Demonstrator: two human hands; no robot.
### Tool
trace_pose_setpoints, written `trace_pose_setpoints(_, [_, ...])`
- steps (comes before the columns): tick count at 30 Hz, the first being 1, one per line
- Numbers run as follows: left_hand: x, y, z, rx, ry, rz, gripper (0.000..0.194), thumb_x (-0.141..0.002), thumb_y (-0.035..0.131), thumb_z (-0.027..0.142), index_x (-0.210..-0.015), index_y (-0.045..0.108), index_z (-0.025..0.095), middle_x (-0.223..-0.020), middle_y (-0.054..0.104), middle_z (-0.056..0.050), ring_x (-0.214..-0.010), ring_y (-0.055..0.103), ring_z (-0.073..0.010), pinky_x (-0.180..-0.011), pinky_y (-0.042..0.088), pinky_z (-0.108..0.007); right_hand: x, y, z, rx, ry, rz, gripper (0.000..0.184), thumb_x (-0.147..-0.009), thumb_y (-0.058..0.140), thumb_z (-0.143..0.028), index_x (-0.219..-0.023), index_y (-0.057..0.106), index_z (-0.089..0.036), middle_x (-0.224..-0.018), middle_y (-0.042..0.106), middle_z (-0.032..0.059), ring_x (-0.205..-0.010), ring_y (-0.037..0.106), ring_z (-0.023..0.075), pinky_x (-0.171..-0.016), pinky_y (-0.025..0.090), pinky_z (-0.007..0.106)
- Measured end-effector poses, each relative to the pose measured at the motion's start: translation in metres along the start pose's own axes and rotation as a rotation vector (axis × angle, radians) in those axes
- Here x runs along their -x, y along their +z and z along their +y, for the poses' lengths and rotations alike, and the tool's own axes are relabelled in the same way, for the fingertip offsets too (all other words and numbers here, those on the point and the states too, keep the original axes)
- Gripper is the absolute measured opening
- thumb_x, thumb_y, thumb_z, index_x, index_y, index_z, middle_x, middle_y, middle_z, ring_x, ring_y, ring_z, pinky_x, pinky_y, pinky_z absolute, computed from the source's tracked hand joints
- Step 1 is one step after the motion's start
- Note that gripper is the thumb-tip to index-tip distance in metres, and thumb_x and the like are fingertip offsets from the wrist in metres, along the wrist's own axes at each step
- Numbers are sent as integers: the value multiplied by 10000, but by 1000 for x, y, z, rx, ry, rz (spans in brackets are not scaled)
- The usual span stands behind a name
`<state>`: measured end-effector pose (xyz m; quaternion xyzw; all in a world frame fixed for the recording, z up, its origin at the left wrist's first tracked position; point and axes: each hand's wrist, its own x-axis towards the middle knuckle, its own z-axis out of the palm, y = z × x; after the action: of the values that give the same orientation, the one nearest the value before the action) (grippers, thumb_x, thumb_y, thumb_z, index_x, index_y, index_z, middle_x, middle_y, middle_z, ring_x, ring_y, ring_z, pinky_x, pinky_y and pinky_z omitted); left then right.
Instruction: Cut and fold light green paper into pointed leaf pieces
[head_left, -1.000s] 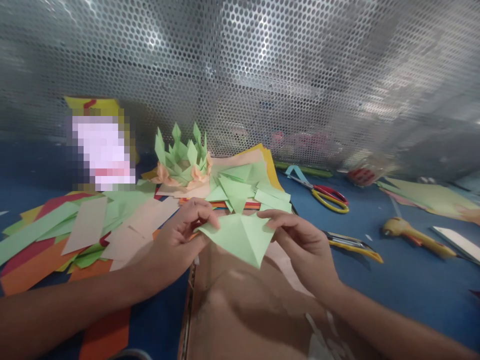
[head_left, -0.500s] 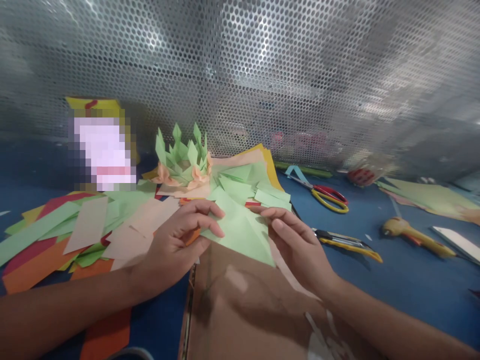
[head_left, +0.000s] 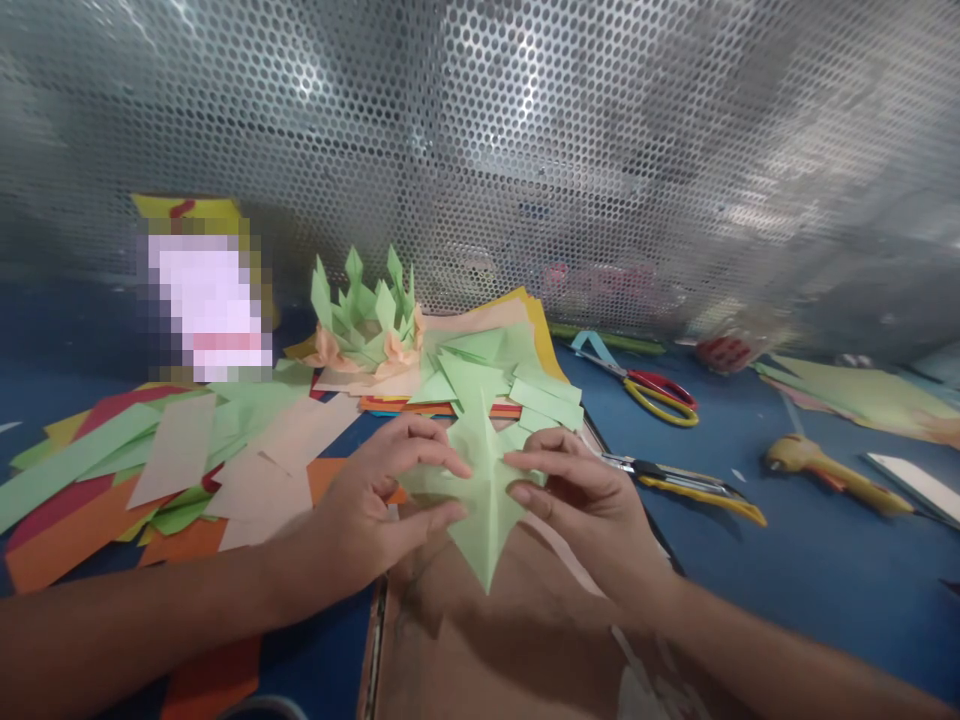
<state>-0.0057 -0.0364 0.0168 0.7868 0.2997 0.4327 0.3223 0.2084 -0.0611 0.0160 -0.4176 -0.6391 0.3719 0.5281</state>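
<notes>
Between my hands is a light green sheet of paper (head_left: 484, 510), creased along its middle and pointed at the end towards me. My left hand (head_left: 397, 495) pinches its left side between thumb and fingers. On the right edge, my right hand (head_left: 574, 495) grips it with thumb and forefinger. The paper is held above a brown cardboard board (head_left: 465, 640). Just behind it lie more green paper pieces (head_left: 476, 375). A folded green paper crown-like piece with peach flowers (head_left: 367, 310) stands at the back left of them.
Coloured paper strips (head_left: 176, 450) are heaped on the left. To the right lie scissors (head_left: 652, 390), a yellow utility knife (head_left: 697, 487) and a yellow glue gun (head_left: 832, 475) on the blue table (head_left: 810, 590). A perforated metal panel (head_left: 480, 150) rises behind.
The green paper has been turned, so its point now faces me and its centre crease runs lengthwise. Both hands have come slightly nearer to me and regripped its sides.
</notes>
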Motion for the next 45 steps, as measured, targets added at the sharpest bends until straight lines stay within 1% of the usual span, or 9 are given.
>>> trace_pose_setpoints(4, [2, 0, 2, -9, 23, 16, 273, -787, 662, 129, -1019, 628, 269, -1000, 508, -7, -960, 531, -144, -864, 439, -251, 0, 2, -8, 99, -99, -29, 284, -736, 703, -132, -901, 744, -359, -797, 549, 12, -742, 539, 138, -687, 480, 277])
trace_pose_setpoints(7, [1, 0, 4, -5, 11, 27, 224, -779, 673, 135, -967, 652, 254, -994, 530, -10, -949, 548, -147, -871, 444, -260, 0, 4, -12, 137, -129, -25, 280, -727, 703, -117, -885, 750, -344, -753, 554, 8, -691, 542, 132, -643, 481, 270])
trace_pose_setpoints(15, [-3, 3, 7, 56, -34, 55, 89, -761, 681, 123, -762, 647, 205, -869, 576, 2, -849, 578, -124, -830, 460, -234, 1, 9, -14, 158, -73, -28, 140, -722, 713, -154, -790, 756, -268, -746, 614, 23, -720, 594, 153, -659, 508, 274])
trace_pose_setpoints(19, [-4, 4, 7, 98, -88, 72, 101, -755, 681, 131, -695, 629, 193, -848, 592, -2, -858, 582, -131, -844, 463, -245, 0, 10, -15, 232, -26, -16, 142, -719, 722, -188, -844, 736, -256, -841, 692, 36, -758, 629, 174, -726, 530, 309])
trace_pose_setpoints(25, [-4, 6, 5, 155, -192, 84, 56, -755, 686, 178, -708, 662, 198, -876, 603, -17, -853, 594, -146, -875, 464, -295, 0, 13, -15, 247, -54, -27, 108, -722, 713, -182, -793, 738, -259, -852, 719, 38, -807, 662, 183, -776, 547, 311])
trace_pose_setpoints(29, [-3, 8, 3, 191, -211, 65, 49, -755, 693, 203, -712, 670, 201, -877, 611, -24, -868, 593, -161, -891, 460, -323, 0, 15, -14, 208, -31, -16, 97, -727, 710, -192, -789, 730, -264, -822, 726, 22, -794, 670, 179, -765, 555, 303])
trace_pose_setpoints(35, [-2, 10, 3, 163, -211, 17, 38, -763, 690, 219, -735, 668, 205, -894, 606, -16, -900, 580, -159, -882, 441, -301, 1, 15, -13, 173, -66, -47, 77, -735, 708, -178, -750, 697, -253, -822, 715, 15, -810, 650, 176, -800, 520, 321])
trace_pose_setpoints(39, [-1, 10, 4, 157, -203, -13, 36, -778, 676, 222, -749, 660, 209, -904, 597, -14, -915, 574, -161, -889, 429, -299, 3, 15, -14, 240, -87, -67, 74, -757, 683, -175, -762, 677, -249, -752, 699, 2, -737, 636, 162, -734, 515, 299])
trace_pose_setpoints(45, [0, 9, 4, 125, -179, -31, 49, -764, 683, 232, -724, 665, 210, -909, 565, -26, -919, 560, -181, -885, 432, -318, 6, 15, -15, 271, -58, -131, 83, -789, 623, -168, -788, 675, -234, -757, 705, 3, -711, 645, 152, -676, 512, 264])
